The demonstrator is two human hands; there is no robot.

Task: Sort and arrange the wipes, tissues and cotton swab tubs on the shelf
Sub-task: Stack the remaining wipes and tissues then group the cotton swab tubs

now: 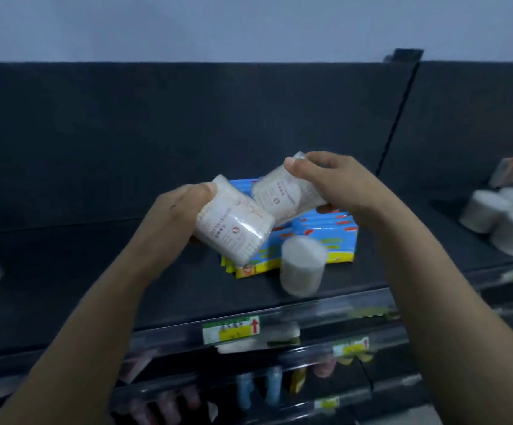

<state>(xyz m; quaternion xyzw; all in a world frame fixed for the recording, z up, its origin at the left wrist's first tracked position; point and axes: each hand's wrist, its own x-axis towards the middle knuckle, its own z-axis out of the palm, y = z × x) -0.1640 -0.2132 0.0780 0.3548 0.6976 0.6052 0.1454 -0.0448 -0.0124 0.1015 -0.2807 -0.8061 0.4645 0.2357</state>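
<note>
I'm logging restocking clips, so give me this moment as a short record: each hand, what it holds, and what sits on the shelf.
left hand: grips a tilted cotton swab pack above the shelf
right hand: grips a second swab pack, also tilted
wipes: blue wipes packs piled on the shelf, below the hands
loose tub: round swab tub stands in front of the wipes, near the shelf edge, blurred
far right: group of tubs standing together

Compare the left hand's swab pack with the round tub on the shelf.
The pack is blocky and labelled; the tub is a cylinder. The pack is gripped tilted in the left hand; the tub stands on the shelf. Both look white.
</note>
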